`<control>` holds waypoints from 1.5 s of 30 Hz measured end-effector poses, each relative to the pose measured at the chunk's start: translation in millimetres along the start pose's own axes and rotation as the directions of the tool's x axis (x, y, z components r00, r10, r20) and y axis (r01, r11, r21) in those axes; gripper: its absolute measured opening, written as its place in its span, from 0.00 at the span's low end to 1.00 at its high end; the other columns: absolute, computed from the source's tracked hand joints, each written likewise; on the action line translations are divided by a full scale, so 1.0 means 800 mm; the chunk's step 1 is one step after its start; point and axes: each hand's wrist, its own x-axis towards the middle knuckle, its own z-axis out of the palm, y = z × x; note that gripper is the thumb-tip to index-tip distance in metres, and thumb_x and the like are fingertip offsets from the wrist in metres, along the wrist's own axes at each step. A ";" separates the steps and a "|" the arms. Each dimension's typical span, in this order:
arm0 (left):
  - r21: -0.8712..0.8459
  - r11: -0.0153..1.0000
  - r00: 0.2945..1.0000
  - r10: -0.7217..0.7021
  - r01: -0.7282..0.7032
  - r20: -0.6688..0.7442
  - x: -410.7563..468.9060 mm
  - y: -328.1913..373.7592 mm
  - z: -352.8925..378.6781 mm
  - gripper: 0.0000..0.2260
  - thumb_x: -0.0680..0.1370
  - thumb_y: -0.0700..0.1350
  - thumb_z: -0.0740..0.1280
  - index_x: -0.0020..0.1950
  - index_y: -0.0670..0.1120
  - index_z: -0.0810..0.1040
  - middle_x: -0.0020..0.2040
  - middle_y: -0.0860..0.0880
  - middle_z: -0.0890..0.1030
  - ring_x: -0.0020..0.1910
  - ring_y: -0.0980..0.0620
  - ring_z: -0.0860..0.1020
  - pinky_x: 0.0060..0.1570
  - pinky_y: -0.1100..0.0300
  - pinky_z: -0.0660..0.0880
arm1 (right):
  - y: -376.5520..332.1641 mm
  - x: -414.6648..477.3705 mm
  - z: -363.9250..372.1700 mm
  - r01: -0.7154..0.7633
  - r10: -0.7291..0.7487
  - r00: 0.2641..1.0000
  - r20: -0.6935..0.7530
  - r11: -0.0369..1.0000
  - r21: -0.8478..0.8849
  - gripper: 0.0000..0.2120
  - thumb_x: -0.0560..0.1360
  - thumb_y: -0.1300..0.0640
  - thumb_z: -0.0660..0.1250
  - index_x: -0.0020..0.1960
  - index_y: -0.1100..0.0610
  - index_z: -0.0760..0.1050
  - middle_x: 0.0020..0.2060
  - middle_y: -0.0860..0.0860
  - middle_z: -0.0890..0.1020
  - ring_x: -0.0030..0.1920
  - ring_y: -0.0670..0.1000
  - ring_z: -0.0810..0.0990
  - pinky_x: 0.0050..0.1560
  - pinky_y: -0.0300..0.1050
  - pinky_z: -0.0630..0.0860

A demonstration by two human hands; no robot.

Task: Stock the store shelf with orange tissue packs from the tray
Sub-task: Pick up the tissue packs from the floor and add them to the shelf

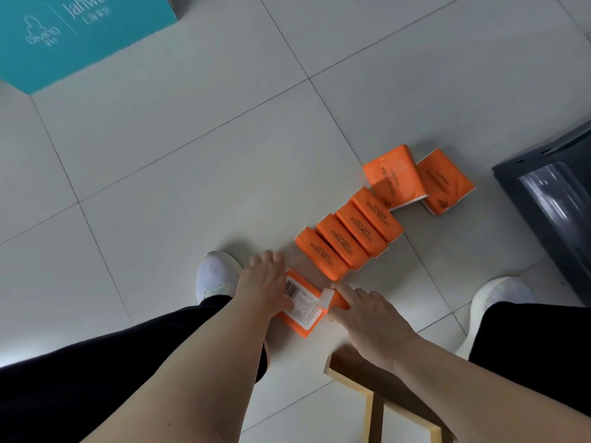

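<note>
Head view, read left to right. A teal carton (pixel 80 36) lies at upper left on the tiled floor (pixel 192 155), which is pale, glossy and crossed by thin grout lines. The left hand (pixel 265 282) rests against the left edge of one orange tissue pack (pixel 303 310). Its fingers are fairly straight and spread, and the thumb lies near the barcode label. The pack is label side up, between the person's white shoes. The right hand (pixel 371 314) meets the pack's right end with its fingers extended and the index finger foremost, so the pack is pressed between the two hands rather than wrapped. Whether the pack is clear of the floor cannot be told.

Beyond it a row of four packs (pixel 343 241) leans like toppled dominoes, and two further packs (pixel 393 177) lie just past them. A wooden stool (pixel 377 388) sits below, and a dark grey unit (pixel 550 199) stands at far right. It may be the shelf or the tray.

Handling, as a judgement: the packs look light, soft and compressible, and their film wrap is probably slick. Holding one across the short ends or the broad faces should work better than pinching a corner.
</note>
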 end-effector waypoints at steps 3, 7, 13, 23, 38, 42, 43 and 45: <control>0.289 0.859 0.887 0.457 -0.423 -0.060 -0.014 -0.003 0.011 0.31 0.69 0.56 0.71 0.67 0.44 0.66 0.67 0.45 0.68 0.65 0.44 0.67 0.62 0.51 0.66 | -0.002 -0.007 -0.001 -0.047 0.047 0.999 -0.022 0.999 0.024 0.21 0.63 0.57 0.77 0.52 0.47 0.73 0.61 0.53 0.73 0.46 0.52 0.80 0.46 0.46 0.79; 0.414 0.738 0.822 0.568 -0.533 0.044 -0.018 -0.001 0.023 0.23 0.74 0.46 0.68 0.66 0.43 0.66 0.70 0.42 0.64 0.69 0.40 0.62 0.66 0.47 0.62 | 0.006 -0.018 -0.002 -0.094 0.094 0.995 0.022 0.996 -0.002 0.21 0.65 0.58 0.76 0.54 0.47 0.73 0.65 0.55 0.71 0.48 0.52 0.79 0.49 0.47 0.78; 0.527 0.698 0.843 0.534 -0.485 0.067 -0.010 0.014 0.037 0.18 0.79 0.41 0.60 0.68 0.42 0.61 0.68 0.40 0.63 0.67 0.38 0.61 0.65 0.45 0.61 | 0.025 -0.019 -0.001 -0.149 0.149 0.989 0.001 0.988 -0.047 0.20 0.75 0.61 0.65 0.64 0.47 0.67 0.69 0.54 0.61 0.58 0.53 0.74 0.59 0.48 0.72; 0.181 0.836 0.853 0.519 -0.519 0.049 -0.022 0.015 0.003 0.20 0.74 0.51 0.60 0.65 0.49 0.63 0.56 0.48 0.77 0.53 0.45 0.75 0.46 0.52 0.73 | 0.038 -0.013 -0.012 -0.199 0.198 0.979 -0.039 0.980 -0.025 0.20 0.72 0.62 0.67 0.61 0.47 0.70 0.64 0.53 0.67 0.53 0.53 0.76 0.53 0.47 0.74; 0.078 0.970 0.937 0.201 -0.232 0.287 -0.028 0.065 -0.120 0.16 0.70 0.48 0.71 0.56 0.48 0.75 0.50 0.48 0.78 0.50 0.47 0.77 0.47 0.56 0.74 | 0.040 -0.073 -0.064 -0.325 0.329 0.924 -0.197 0.944 0.050 0.29 0.72 0.67 0.62 0.68 0.45 0.63 0.65 0.55 0.64 0.50 0.53 0.76 0.51 0.46 0.71; -0.031 0.974 0.973 0.225 -0.224 0.053 -0.068 0.092 -0.182 0.12 0.73 0.49 0.69 0.52 0.47 0.71 0.53 0.47 0.76 0.53 0.46 0.75 0.48 0.56 0.71 | 0.037 -0.121 -0.110 -0.356 0.376 0.861 -0.343 0.926 0.124 0.31 0.72 0.66 0.62 0.70 0.46 0.59 0.63 0.51 0.65 0.50 0.56 0.77 0.46 0.46 0.70; -0.053 0.970 0.972 0.235 -0.237 -0.026 -0.079 0.099 -0.196 0.13 0.73 0.50 0.69 0.53 0.47 0.71 0.53 0.47 0.76 0.54 0.45 0.76 0.49 0.55 0.71 | 0.035 -0.134 -0.125 -0.363 0.399 0.834 -0.382 0.917 0.166 0.30 0.74 0.64 0.63 0.71 0.47 0.57 0.63 0.50 0.66 0.52 0.57 0.77 0.45 0.45 0.67; -0.105 0.963 0.954 0.224 -0.248 -0.198 -0.106 0.117 -0.226 0.16 0.74 0.50 0.68 0.58 0.45 0.70 0.54 0.47 0.77 0.54 0.45 0.76 0.49 0.55 0.71 | 0.033 -0.160 -0.157 -0.365 0.426 0.772 -0.472 0.905 0.219 0.28 0.75 0.59 0.65 0.71 0.51 0.57 0.62 0.51 0.68 0.53 0.57 0.77 0.46 0.46 0.68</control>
